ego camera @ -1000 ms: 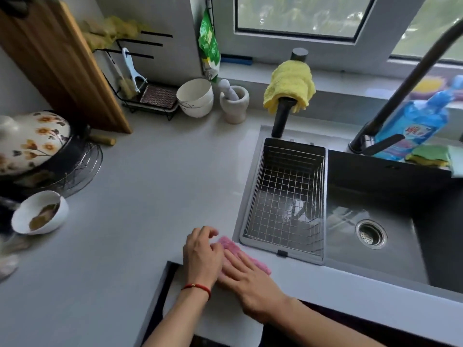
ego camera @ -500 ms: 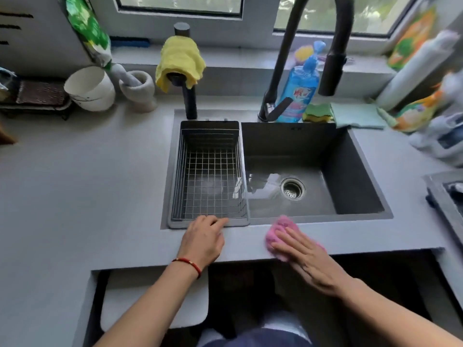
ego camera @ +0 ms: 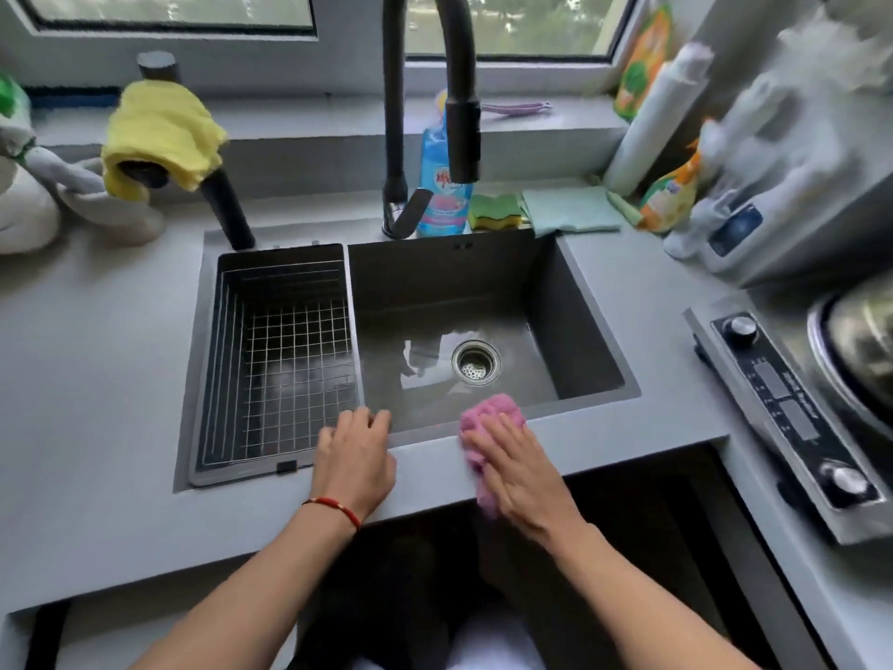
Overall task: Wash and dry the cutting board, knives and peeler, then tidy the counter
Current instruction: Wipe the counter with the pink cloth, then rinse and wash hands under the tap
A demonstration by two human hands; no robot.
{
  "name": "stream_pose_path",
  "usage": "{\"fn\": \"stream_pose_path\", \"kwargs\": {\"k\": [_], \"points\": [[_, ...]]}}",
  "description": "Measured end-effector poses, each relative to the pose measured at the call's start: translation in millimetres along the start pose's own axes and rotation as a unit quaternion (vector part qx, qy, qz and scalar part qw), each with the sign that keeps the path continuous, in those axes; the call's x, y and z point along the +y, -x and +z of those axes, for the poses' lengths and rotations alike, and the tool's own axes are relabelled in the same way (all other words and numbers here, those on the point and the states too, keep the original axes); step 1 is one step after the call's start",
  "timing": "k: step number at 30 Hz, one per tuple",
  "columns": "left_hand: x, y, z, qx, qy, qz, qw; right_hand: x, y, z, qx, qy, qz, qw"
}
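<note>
Nearest the camera, two bare forearms reach over the front strip of the grey counter (ego camera: 96, 379), the left wrist wearing a red string bracelet (ego camera: 333, 504). The left hand (ego camera: 355, 459) rests on the front edge of the sink (ego camera: 592, 331), fingers loosely bent over the rim at the near right corner of the wire basket (ego camera: 278, 360), holding nothing. Just beside it, the right hand (ego camera: 519, 469) lies flat with straight fingers pressing a pink cloth (ego camera: 490, 413) onto the counter's front strip; the cloth pokes out beyond the fingertips over the sink rim and hangs past the counter's near edge under the palm. Beyond the hands, the dark basin shows a wet floor around the drain (ego camera: 476, 362). At the far rim stands a black faucet (ego camera: 425, 79), with a blue detergent bottle (ego camera: 442, 195) behind it, a green-and-yellow sponge (ego camera: 495, 211) and a pale green cloth (ego camera: 570, 210) to its right. A yellow cloth (ego camera: 162, 133) drapes a black post at the left. A stove panel (ego camera: 792, 418) lies right, bottles behind it blurred.
</note>
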State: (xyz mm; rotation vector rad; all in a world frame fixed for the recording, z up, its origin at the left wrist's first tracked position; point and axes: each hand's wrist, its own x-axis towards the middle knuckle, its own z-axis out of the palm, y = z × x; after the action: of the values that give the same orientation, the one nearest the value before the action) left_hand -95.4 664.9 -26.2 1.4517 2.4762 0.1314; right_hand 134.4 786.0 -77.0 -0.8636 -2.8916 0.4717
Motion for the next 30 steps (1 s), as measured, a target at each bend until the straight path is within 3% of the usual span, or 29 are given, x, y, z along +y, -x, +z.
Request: {"fn": "stream_pose_path", "kwargs": {"k": [4, 7, 9, 11, 13, 14, 16, 18, 21, 24, 26, 28, 30], "points": [[42, -13, 1, -0.013, 0.028, 0.049, 0.998, 104, 28, -44, 0.013, -0.007, 0.246, 0.969], [63, -24, 1, -0.038, 0.057, 0.062, 0.996, 110, 18, -50, 0.057, -0.008, 0.367, 0.929], [83, -36, 2, -0.051, 0.074, 0.064, 0.994, 79, 8, -32, 0.075, 0.008, 0.335, 0.939], [97, -41, 0, -0.07, 0.106, 0.075, 0.989, 45, 11, -9, 0.02, -0.005, 0.163, 0.986], [119, -51, 3, -0.08, 0.135, 0.111, 0.981, 68, 19, -19, -0.001, -0.009, 0.021, 1.0], [122, -52, 2, -0.083, 0.149, 0.12, 0.978, 89, 20, -26, 0.026, -0.022, -0.003, 0.999], [129, -60, 1, -0.086, 0.159, 0.135, 0.974, 134, 26, -43, 0.086, -0.069, 0.098, 0.989], [130, -65, -5, -0.084, 0.169, 0.124, 0.974, 171, 30, -55, 0.118, -0.029, 0.284, 0.951], [139, -76, -13, -0.083, 0.187, 0.102, 0.974, 185, 12, -56, 0.144, 0.009, 0.397, 0.906], [155, -89, -19, -0.119, 0.261, 0.047, 0.957, 153, -13, -47, 0.113, -0.073, 0.314, 0.94], [163, -100, -19, -0.154, 0.328, -0.006, 0.932, 123, -25, -46, 0.1, -0.214, 0.241, 0.941], [171, -112, -17, -0.162, 0.409, -0.089, 0.894, 100, -38, -60, 0.108, -0.419, 0.257, 0.864], [173, -121, -20, -0.165, 0.505, -0.175, 0.829, 87, -55, -77, 0.068, -0.613, 0.281, 0.735]]}}
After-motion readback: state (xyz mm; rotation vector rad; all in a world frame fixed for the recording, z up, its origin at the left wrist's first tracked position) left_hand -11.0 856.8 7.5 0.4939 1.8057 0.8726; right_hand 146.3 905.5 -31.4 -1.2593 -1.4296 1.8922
